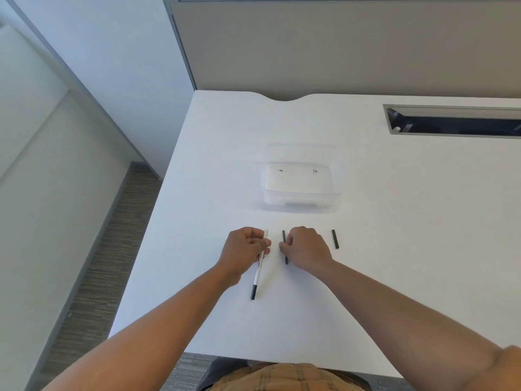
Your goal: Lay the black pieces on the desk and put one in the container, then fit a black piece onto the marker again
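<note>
The left hand (pixel 246 251) pinches a white pen (pixel 259 266) near its far end, black tip pointing toward the person. The right hand (pixel 306 249) curls its fingers onto a black pen (pixel 284 246) lying on the worktop (pixel 394 249), as if to lift it. Another black pen (pixel 335 238) lies to the right, with a clear container (pixel 301 176) farther off.

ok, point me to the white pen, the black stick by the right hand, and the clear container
white pen (pixel 258 275), head view, bare white barrel
black stick (pixel 283 235), head view, far end
clear container (pixel 301 206), head view, near wall
</note>
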Action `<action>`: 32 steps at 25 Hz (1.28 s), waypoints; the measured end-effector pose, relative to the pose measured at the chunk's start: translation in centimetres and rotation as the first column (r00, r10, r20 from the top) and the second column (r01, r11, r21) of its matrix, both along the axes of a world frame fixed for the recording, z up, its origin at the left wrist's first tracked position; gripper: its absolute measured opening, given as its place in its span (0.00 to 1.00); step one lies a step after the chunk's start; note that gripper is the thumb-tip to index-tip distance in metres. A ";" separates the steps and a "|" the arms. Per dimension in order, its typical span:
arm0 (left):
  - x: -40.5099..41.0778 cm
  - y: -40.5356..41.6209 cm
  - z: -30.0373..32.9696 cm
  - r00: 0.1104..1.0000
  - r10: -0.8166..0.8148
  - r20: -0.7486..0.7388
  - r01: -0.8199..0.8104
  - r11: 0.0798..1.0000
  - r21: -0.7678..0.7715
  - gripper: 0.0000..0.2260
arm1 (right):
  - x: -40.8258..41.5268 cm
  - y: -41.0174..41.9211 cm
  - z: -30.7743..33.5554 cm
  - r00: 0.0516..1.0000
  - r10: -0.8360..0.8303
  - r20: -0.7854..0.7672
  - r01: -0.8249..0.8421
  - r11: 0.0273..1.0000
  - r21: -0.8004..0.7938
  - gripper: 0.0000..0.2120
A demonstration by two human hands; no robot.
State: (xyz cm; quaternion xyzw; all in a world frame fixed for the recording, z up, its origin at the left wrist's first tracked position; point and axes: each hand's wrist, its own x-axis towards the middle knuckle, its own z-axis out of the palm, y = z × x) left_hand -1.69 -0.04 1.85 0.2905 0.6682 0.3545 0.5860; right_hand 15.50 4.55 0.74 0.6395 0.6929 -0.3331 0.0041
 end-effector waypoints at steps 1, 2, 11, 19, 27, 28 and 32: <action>0.1 -0.1 0.1 1.000 0.000 -0.015 0.001 1.000 0.025 0.06 | 0.4 -0.2 -0.1 1.000 -0.004 -0.007 0.004 1.000 -0.012 0.09; 0.1 -0.2 0.3 1.000 0.003 -0.023 -0.001 0.999 0.045 0.06 | 0.7 -0.3 -0.2 1.000 -0.014 -0.015 0.014 1.000 -0.021 0.08; 0.4 0.6 3.6 0.986 -0.001 -0.167 0.053 0.950 0.306 0.06 | 2.8 0.4 3.7 0.819 -0.308 -0.483 0.339 0.940 -0.025 0.07; 1.2 0.6 4.8 0.957 -0.020 -0.290 0.131 0.921 0.368 0.05 | 2.9 0.5 8.1 0.404 -0.382 -0.831 0.393 0.893 -0.219 0.05; 1.7 0.6 5.1 0.951 -0.053 -0.305 0.172 0.909 0.380 0.05 | 2.8 0.0 8.3 0.339 -0.338 -0.878 0.340 0.914 -0.221 0.02; 1.7 0.5 5.1 0.949 -0.055 -0.310 0.176 0.909 0.379 0.05 | 2.9 -0.1 8.3 0.342 -0.339 -0.877 0.339 0.914 -0.221 0.02; 1.7 0.5 5.1 0.950 -0.057 -0.307 0.179 0.905 0.386 0.05 | 2.7 -0.2 7.9 0.359 -0.335 -0.871 0.340 0.916 -0.212 0.03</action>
